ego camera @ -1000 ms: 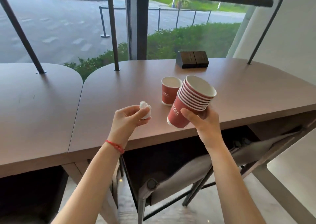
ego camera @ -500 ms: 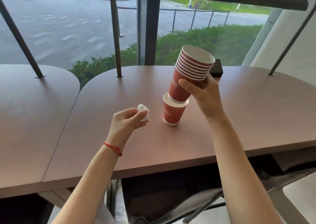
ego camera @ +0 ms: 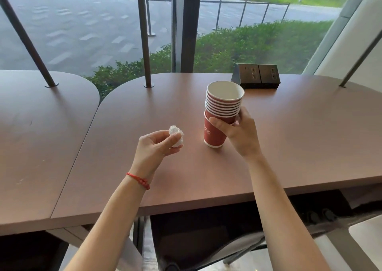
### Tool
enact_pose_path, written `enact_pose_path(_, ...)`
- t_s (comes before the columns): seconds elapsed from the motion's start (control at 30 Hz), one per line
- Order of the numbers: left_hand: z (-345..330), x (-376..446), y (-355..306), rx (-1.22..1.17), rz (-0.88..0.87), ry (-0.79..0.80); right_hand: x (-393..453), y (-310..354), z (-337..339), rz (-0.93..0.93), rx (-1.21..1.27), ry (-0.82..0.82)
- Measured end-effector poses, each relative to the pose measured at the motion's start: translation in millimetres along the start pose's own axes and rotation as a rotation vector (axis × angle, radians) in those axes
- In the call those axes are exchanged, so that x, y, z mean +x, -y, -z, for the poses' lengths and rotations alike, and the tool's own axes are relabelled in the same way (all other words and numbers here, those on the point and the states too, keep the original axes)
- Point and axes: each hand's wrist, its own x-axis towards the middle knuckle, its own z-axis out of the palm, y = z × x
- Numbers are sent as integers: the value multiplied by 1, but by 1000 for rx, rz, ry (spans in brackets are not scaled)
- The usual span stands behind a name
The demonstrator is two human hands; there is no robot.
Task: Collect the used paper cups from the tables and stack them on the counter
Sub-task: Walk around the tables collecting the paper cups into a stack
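A stack of several red paper cups (ego camera: pixel 223 105) with white rims stands upright on the brown table (ego camera: pixel 299 136), nested into a bottom cup whose base rests on the tabletop. My right hand (ego camera: pixel 237 134) wraps around the lower part of the stack from the right side. To the left of the cups my left hand (ego camera: pixel 157 146) hovers over the table and pinches a crumpled white paper ball (ego camera: pixel 176 135) between thumb and fingers.
A black socket box (ego camera: pixel 256 76) sits behind the cups near the window. Metal posts (ego camera: pixel 144 43) rise from the tabletop. A second table (ego camera: pixel 31 136) adjoins on the left. A chair (ego camera: pixel 237 248) stands under the table edge.
My right hand has lowered the cup stack fully into the single cup on the table, so all cups form one stack. My left hand still holds the paper ball.
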Motion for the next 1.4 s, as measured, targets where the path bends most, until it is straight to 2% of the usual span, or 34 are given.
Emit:
enact_pose_path(0.37,6,-11,-1,7,14,17,-14,-15,-12,-61,56,-33)
enact_pose_path(0.77,15,-35,-11,-18,-2,89,-73,11,-3,-37,116,-57)
enact_pose_path(1.1,17,-79,-1,0,44,227,-170,27,9,-69,126,-214)
enact_pose_path(1.4,-26,-129,17,53,113,421,-260,23,57,-134,44,-396)
